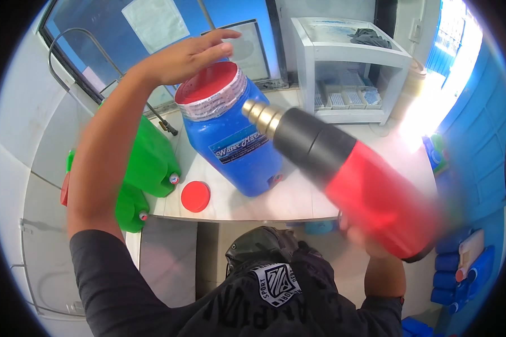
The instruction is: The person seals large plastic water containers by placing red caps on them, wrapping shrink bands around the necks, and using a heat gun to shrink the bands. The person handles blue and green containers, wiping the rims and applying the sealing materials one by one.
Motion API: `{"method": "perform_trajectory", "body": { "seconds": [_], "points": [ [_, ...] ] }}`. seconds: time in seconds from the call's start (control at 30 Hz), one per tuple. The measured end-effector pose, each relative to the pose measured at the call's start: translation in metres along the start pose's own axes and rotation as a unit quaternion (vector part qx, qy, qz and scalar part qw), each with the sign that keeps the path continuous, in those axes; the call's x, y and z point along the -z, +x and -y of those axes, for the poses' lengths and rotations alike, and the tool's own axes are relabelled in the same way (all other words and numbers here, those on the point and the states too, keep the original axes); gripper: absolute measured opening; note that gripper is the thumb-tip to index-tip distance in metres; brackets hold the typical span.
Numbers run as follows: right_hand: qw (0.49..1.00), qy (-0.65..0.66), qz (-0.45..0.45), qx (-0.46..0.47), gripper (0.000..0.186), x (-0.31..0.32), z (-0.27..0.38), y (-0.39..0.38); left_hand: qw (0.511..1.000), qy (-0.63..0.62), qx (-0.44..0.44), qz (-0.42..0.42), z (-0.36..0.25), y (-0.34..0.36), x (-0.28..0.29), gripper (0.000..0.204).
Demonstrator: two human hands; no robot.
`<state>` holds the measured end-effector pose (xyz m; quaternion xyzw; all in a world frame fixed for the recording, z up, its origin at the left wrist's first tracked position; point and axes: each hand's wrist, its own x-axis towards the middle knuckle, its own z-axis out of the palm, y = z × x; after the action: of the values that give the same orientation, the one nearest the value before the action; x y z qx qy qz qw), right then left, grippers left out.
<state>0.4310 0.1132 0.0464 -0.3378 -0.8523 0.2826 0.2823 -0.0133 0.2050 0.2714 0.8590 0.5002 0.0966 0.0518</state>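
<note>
My left hand (191,60) is raised over the red lid (205,83) of a blue plastic jug (239,174), fingers outstretched; whether it touches the lid I cannot tell. A wrinkled printed plastic band (213,109) circles the jug's neck. My right hand (357,238), mostly hidden and blurred, grips a red-and-black heat gun (362,194), its metal nozzle pointed at the band from the right, close by. A loose red cap (195,196) lies on the white counter (326,215) near its front edge. Two green jugs (149,157) stand at the left, partly behind my forearm.
Behind the counter are a blue-framed glass panel (152,28) and a bent metal tube (78,31). A white cabinet (343,118) holding small packets, with dark cloth on top, stands at the back right. Blue containers (452,269) are piled at lower right.
</note>
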Motion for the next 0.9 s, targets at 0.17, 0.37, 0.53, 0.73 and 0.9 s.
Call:
{"method": "perform_trajectory", "body": {
  "seconds": [0.17,0.37,0.53,0.73,0.9],
  "points": [
    [0.986,-0.146,-0.037,-0.077,0.040,-0.001,0.002,0.000,0.963,-0.028,0.260,0.069,0.005,0.001,-0.003,0.059],
    [0.996,-0.058,-0.037,-0.048,0.036,0.000,-0.003,-0.002,0.995,0.012,0.097,-0.018,0.002,-0.004,-0.003,0.060],
    [0.993,-0.004,-0.055,-0.103,0.033,0.007,-0.004,0.002,0.942,0.061,0.329,0.019,-0.011,-0.006,-0.002,0.054],
    [0.990,0.011,-0.016,-0.141,0.038,0.013,0.004,0.007,0.973,-0.006,0.227,0.040,-0.010,-0.015,0.005,0.054],
    [0.989,-0.092,-0.100,-0.060,0.039,0.001,0.011,0.015,0.980,0.109,0.135,-0.095,0.008,-0.016,-0.003,0.055]
  ]
}}
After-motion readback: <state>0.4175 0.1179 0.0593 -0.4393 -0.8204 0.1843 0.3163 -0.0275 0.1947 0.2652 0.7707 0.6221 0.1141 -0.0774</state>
